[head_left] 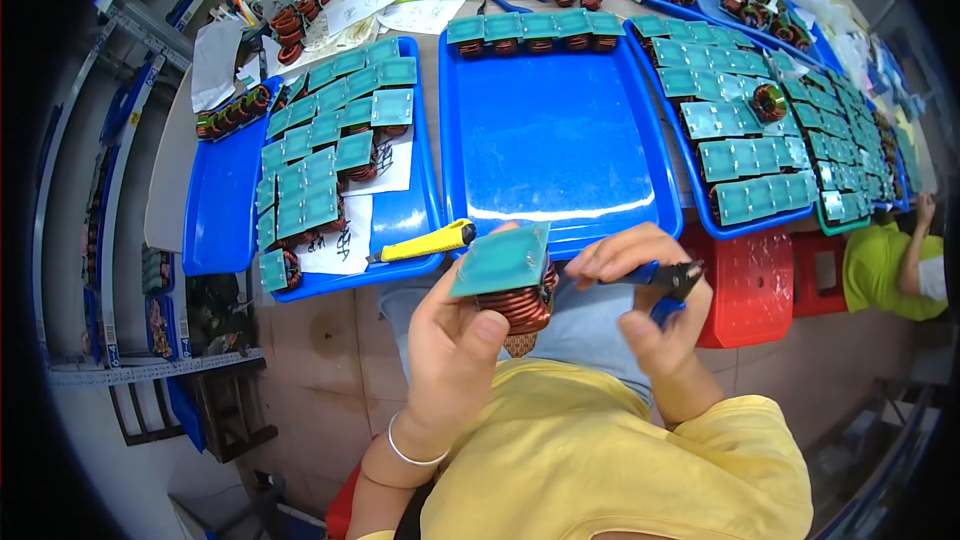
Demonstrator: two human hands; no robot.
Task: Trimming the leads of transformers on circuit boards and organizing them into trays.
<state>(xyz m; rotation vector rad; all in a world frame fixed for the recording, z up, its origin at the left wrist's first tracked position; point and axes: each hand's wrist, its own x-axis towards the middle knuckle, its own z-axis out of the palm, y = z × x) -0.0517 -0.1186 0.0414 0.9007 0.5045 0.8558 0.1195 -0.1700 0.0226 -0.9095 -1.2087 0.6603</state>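
Observation:
My left hand [447, 355] grips a copper-wound coil [522, 310] by its sides, holding it above my lap. A square green circuit board [503, 260] sits tilted on top of the coil. Blue-handled side cutters [682, 280] rest in my right hand [678, 345], jaws pointing away from the coil. The fingertips of that hand come close to the coil's right side; whether they touch it I cannot tell. Just beyond the left hand, a yellow utility knife [425, 240] lies on the edge of the left blue tray [405, 225].
Several board-topped coils [540, 28] line the far end of the middle blue tray [550, 130]. More fill the left tray and the right tray [690, 215]. Papers, pliers and loose coils lie farther back. A red stool [750, 290] and a person in green [885, 270] are at right.

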